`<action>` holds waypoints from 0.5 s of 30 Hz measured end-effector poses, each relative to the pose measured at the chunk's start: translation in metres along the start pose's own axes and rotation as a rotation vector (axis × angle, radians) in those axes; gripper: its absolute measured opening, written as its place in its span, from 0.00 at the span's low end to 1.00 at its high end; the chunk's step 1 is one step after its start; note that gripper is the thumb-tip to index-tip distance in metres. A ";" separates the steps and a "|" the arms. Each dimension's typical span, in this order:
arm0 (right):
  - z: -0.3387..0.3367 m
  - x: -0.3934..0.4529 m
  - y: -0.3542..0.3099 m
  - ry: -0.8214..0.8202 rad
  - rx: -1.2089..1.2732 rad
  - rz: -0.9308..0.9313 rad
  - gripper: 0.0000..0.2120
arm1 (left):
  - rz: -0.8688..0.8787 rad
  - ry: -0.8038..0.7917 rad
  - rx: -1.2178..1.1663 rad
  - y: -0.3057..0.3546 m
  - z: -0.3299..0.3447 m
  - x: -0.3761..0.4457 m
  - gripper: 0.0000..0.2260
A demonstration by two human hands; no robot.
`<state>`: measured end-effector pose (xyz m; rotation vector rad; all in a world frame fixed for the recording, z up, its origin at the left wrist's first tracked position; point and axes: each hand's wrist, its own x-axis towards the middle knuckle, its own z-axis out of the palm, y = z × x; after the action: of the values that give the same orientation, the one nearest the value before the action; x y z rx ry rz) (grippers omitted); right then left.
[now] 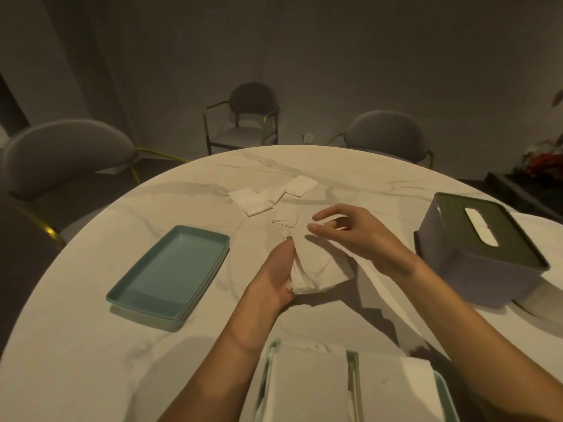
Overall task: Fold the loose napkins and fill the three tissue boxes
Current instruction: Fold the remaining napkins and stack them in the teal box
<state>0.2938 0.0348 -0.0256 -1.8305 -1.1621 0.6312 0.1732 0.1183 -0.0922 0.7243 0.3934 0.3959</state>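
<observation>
two open boxes (350, 388) at the near edge already look stuffed w/ napkins, so prob the lidded box (481, 251) on the right + a few loose napkins (268, 196) further back are what's left. stack (320, 263) sits mid table, long axis running away from me, tilted a bit left. left hand (278, 275) flat against its left side, fingers straight. right hand (353, 229) hovers above, fingers loosely curled, holding nothing afaict.

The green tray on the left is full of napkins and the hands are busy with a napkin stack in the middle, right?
Not quite. The head view shows the green tray on the left with nothing in it. The rest holds: the left hand and right hand are busy with the napkin stack in the middle of the table.
</observation>
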 end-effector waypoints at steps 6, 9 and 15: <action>-0.005 0.003 -0.001 -0.045 0.252 0.074 0.16 | -0.037 0.011 -0.136 0.005 0.000 -0.005 0.23; 0.009 -0.002 0.006 -0.024 0.355 0.093 0.18 | -0.058 0.010 -0.071 0.010 -0.006 -0.004 0.37; 0.018 0.061 0.017 0.160 -0.092 -0.223 0.05 | -0.013 0.230 -0.033 0.024 -0.026 -0.015 0.15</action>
<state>0.3146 0.0927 -0.0473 -1.7604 -1.2811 0.3027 0.1425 0.1421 -0.0903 0.6455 0.6064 0.4746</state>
